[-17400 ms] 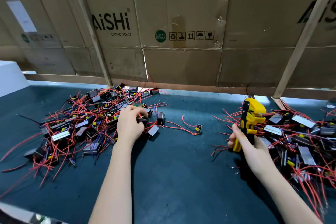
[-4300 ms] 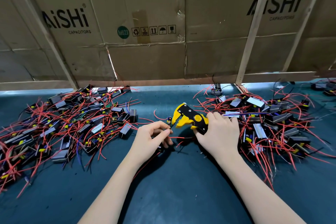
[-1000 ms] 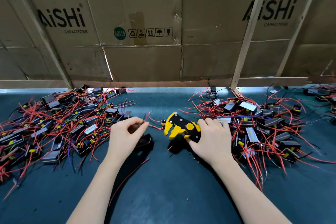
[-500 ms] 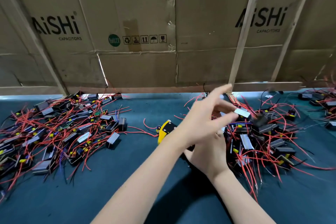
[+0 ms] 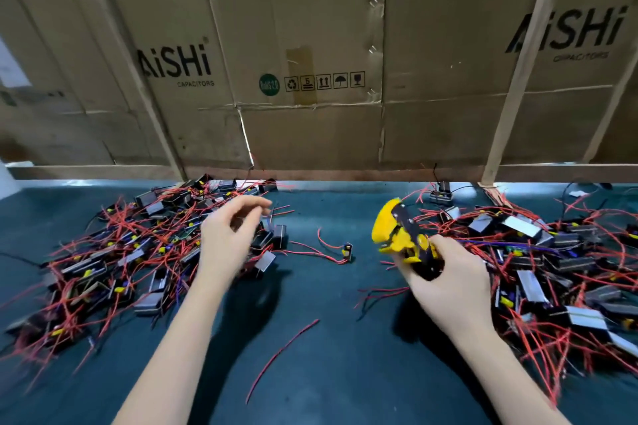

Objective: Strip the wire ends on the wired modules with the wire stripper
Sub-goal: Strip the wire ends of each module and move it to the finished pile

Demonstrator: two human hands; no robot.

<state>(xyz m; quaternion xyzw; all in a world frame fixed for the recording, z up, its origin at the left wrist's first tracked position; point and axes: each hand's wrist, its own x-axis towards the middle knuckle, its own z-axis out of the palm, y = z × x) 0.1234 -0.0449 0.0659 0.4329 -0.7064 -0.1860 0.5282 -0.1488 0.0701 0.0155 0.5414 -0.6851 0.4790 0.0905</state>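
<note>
My right hand (image 5: 448, 283) grips the yellow and black wire stripper (image 5: 402, 235), its jaws tilted up and to the left above the mat. My left hand (image 5: 229, 235) hovers blurred over the right edge of the left pile of wired modules (image 5: 121, 252), fingers loosely curled and holding nothing. A second pile of black modules with red wires (image 5: 552, 262) lies to the right of my right hand. One small module with a red wire (image 5: 347, 249) sits alone between the piles.
A loose red wire (image 5: 283, 352) lies on the dark green mat (image 5: 328, 383) near the front. Cardboard boxes (image 5: 310, 62) and wooden slats (image 5: 518, 62) wall off the back of the table.
My left hand has swung back from the right pile to the left pile, with nothing in it. The stripper in my right hand has tipped its jaws upward.
</note>
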